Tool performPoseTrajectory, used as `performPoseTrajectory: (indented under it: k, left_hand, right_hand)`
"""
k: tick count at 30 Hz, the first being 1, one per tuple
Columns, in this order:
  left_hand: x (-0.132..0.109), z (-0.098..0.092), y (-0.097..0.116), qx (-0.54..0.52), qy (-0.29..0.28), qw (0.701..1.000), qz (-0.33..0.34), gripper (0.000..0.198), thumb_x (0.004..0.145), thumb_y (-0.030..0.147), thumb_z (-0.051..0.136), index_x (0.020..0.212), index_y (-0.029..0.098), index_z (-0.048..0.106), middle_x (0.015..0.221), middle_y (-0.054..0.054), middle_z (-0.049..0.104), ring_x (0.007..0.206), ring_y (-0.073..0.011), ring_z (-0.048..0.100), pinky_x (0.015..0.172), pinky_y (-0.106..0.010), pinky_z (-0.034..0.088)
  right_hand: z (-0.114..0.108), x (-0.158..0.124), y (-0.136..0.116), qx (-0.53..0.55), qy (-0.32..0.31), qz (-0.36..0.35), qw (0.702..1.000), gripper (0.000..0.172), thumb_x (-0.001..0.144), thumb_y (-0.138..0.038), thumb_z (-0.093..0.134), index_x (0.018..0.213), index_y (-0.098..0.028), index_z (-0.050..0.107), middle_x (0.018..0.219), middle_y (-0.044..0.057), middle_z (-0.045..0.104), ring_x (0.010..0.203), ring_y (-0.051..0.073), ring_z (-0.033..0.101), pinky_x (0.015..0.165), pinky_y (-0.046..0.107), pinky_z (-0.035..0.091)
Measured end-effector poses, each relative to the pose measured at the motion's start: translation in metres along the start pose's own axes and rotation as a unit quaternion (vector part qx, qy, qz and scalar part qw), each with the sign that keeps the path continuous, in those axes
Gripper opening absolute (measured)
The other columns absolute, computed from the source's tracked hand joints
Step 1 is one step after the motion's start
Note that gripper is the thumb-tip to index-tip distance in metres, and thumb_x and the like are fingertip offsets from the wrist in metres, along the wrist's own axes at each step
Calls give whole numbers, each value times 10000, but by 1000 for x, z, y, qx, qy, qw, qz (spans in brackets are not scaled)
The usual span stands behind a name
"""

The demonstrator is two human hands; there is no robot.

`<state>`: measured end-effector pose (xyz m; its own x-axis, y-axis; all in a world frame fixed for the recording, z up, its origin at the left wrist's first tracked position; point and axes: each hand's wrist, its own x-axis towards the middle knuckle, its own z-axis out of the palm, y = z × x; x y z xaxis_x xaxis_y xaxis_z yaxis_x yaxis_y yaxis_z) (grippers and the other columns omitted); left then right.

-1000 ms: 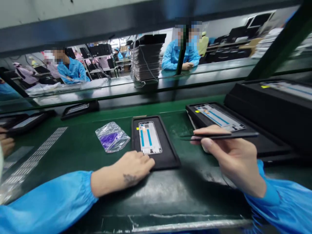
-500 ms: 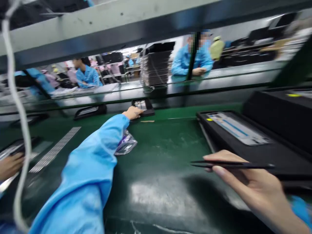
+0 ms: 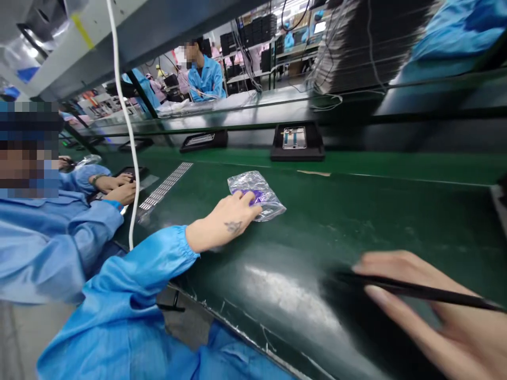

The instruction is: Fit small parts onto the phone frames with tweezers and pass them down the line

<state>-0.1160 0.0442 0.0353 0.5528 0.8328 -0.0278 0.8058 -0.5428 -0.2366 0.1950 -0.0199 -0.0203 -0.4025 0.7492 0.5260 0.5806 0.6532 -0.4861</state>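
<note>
Crinkled clear plastic bag point(image 3: 274, 207) with purple contents point(image 3: 259, 196), lying on green worktop point(image 3: 368, 211), black tweezers point(image 3: 431, 292) aslant, tips blurred

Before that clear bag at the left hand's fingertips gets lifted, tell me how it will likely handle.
The clear bag is probably floppy: its film is creased and wrinkled. It is likely light, lying low around its purple contents. The glossy film may slide easily if the left hand pushes it.

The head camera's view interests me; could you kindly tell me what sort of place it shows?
Probably an electronics assembly workshop: a long green bench, a black tray holding a phone-like frame, and workers in blue jackets suggest that.
</note>
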Motion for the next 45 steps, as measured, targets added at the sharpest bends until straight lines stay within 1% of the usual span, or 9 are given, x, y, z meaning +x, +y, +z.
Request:
performPoseTrajectory:
  k: [3,7,12,17,21,26,31,40,45]
  left_hand:
    - [-5,20,6,-9,-23,998,-57,292,1024,131,339,1212,192,554,1091,-99,566,922,-223,590,718,-307,498]
    - [-2,30,1,-37,11,998,-41,237,1023,151,366,1196,198,521,1037,-64,559,825,-183,591,695,-279,484]
    - [-4,31,-7,-50,47,997,-37,215,1038,183,352,1164,195,525,1034,-58,573,807,-166,598,697,-263,481]
    - [3,29,-13,-26,56,995,-84,241,1019,172,368,1132,167,581,1029,-106,592,833,-220,613,673,-314,495]
    - [13,28,-14,5,57,995,-78,277,1014,152,374,1111,168,633,1274,-150,558,1123,-300,545,848,-402,509]
    - [15,35,-12,20,40,997,-56,351,972,95,388,1245,134,606,1463,-163,477,1225,-335,491,893,-452,510]
    - [-3,33,-4,11,33,999,-19,485,947,83,384,1409,173,504,1596,-107,358,1344,-327,405,953,-461,501]
    - [-16,36,-3,-16,60,998,-11,497,907,37,406,1363,179,544,1571,-109,389,1392,-326,361,1003,-469,479]
    - [-4,28,-14,-42,152,987,39,286,988,101,417,1159,154,640,1472,-129,465,1359,-313,363,1037,-444,448]
  right_hand:
    - [26,31,-18,-6,-49,-99,994,148,964,-271,527,1079,-243,615,1230,100,695,1027,233,715,820,335,615]
    - [68,68,-29,-139,-97,-229,959,224,962,-126,439,1070,-130,635,1289,207,673,1224,302,633,957,434,561]
    - [98,93,-28,-193,-165,-219,942,214,971,-142,435,1026,-118,641,1277,235,662,1205,334,628,973,500,522]
    - [98,94,-24,-194,-189,-209,939,192,983,-141,427,1023,-145,614,1197,185,694,1100,284,668,896,427,546]
    - [95,93,-22,-189,-194,-211,939,209,1001,-147,397,1038,-144,602,1239,181,679,1128,273,663,894,404,551]
    - [94,92,-21,-183,-191,-215,940,200,997,-135,413,1063,-138,602,1280,168,671,1158,275,655,919,405,549]
    - [91,92,-18,-175,-184,-215,943,186,995,-142,427,1061,-154,601,1268,144,681,1116,245,668,932,388,547]
    - [84,90,-12,-154,-181,-221,946,249,1018,-183,359,1049,-156,605,1168,167,716,1067,269,679,884,433,553]
    - [73,85,-23,-152,-157,-243,945,249,1001,-152,382,1027,-138,629,1259,189,697,1147,296,669,931,467,555]
